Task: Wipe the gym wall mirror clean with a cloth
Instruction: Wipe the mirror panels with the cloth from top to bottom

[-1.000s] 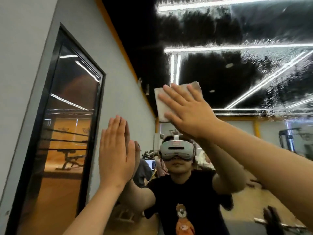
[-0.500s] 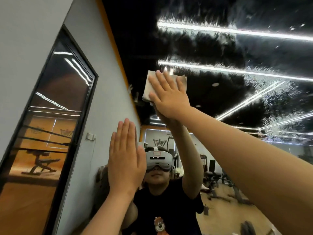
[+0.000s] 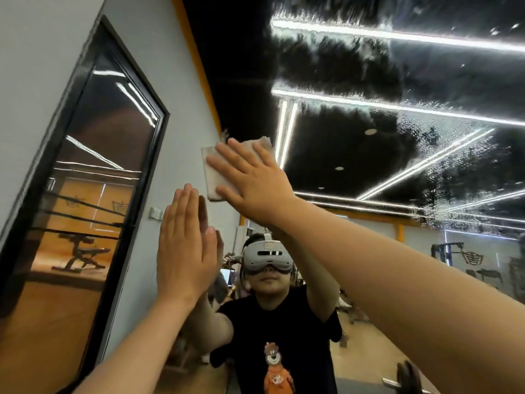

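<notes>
Right hand (image 3: 255, 183), fingers (image 3: 244, 159) spread flat, pins the cloth (image 3: 211, 176) high on the mirror (image 3: 369, 166), left hand (image 3: 184, 245) braced open-palmed just below-left, streaky glass up and rightward.

The large glossy glass wall mirror (image 3: 355, 155) shines hard, though from twelve to three o'clock a speckled, streaky film dulls it; the pale beige folded cloth (image 3: 211, 177) at centre looks soft, matt, faintly napped; at nine o'clock a matt grey painted wall (image 3: 34, 58) carries a glossy black-framed glass pane (image 3: 93, 172).
</notes>
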### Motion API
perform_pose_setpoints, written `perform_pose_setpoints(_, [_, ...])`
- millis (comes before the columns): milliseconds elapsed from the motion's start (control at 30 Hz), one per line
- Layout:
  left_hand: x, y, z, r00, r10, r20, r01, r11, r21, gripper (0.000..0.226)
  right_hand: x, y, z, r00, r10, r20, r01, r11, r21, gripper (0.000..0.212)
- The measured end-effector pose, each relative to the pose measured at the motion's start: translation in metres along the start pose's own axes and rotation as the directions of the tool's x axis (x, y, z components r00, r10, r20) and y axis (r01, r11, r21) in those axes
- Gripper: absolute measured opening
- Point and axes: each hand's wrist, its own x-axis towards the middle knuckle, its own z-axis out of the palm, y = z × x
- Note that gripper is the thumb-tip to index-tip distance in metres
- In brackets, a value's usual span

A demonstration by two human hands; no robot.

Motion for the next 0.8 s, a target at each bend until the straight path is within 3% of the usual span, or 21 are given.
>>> perform_pose_setpoints(267, [0.001,-0.001,0.002,0.999,-0.003,0.033,-0.001,0.992,0.123,0.062,0.060,0.087,-0.035,0.963,0.271,0.016,-0.271,0.959,0.083,0.058])
perform_pose_setpoints(567, [0.001,0.001,0.002,1.000,0.025,0.013,-0.026,0.991,0.129,0.060,-0.036,0.190,-0.046,0.827,0.561,-0.034,-0.553,0.823,0.129,0.059])
perform_pose_setpoints(667, [-0.001,-0.004,0.001,0.999,0.021,0.048,-0.027,0.991,0.133,0.060,-0.075,0.184,-0.042,0.782,0.622,-0.032,-0.610,0.775,0.165,0.059])
perform_pose_setpoints(800, [-0.004,-0.011,-0.002,0.988,0.096,0.116,-0.110,0.988,0.113,0.062,-0.096,0.123,-0.021,0.748,0.659,-0.079,-0.639,0.747,0.183,0.059])
